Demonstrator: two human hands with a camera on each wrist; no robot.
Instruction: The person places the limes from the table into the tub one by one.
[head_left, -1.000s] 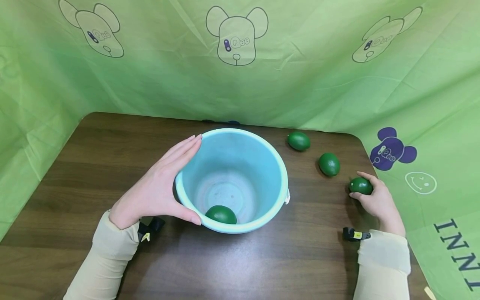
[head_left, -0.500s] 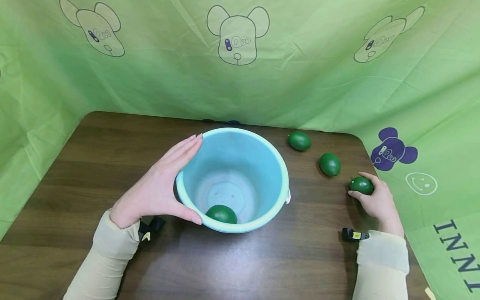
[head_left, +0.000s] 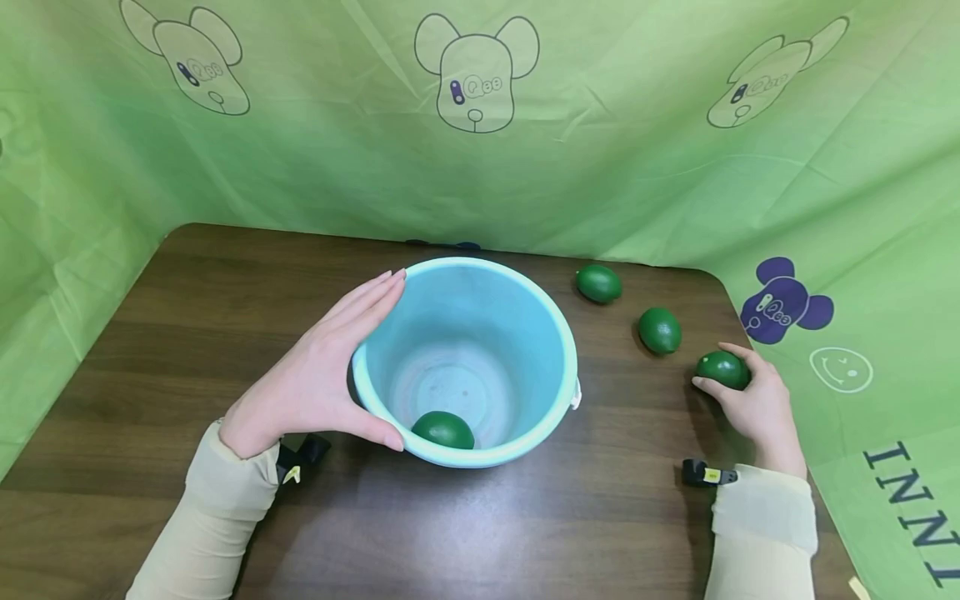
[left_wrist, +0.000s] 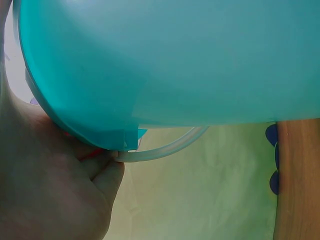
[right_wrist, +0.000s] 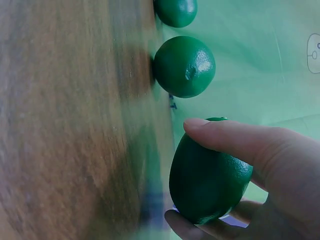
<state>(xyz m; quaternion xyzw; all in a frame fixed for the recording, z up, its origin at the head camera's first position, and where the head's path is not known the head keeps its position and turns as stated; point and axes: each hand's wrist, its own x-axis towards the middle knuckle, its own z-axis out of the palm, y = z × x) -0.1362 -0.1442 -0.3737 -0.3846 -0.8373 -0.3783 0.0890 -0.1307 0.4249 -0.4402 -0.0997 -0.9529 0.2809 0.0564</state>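
Note:
A light blue bucket [head_left: 558,333] stands mid-table, with one green lime [head_left: 443,429] lying inside near its front wall. My left hand [head_left: 318,375] holds the bucket by its left rim, thumb at the front and fingers spread toward the back. In the left wrist view, the lower fingers bend beside the bucket's pale handle [left_wrist: 170,150]. On the right, my right hand [head_left: 761,408] grips another lime [head_left: 722,369] between thumb and fingers. The right wrist view shows this lime [right_wrist: 205,175] with the thumb across its upper part; whether it touches the table cannot be told.
Two more limes lie on the table: one [head_left: 659,331] just beyond the right hand, another [head_left: 598,284] behind the bucket's right side. The brown wooden table [head_left: 480,542] ends at a green printed cloth [head_left: 480,183] at the back and sides.
The fingers and thumb of my right hand have shifted slightly to the left around the lime. My left hand and the bucket stay in place.

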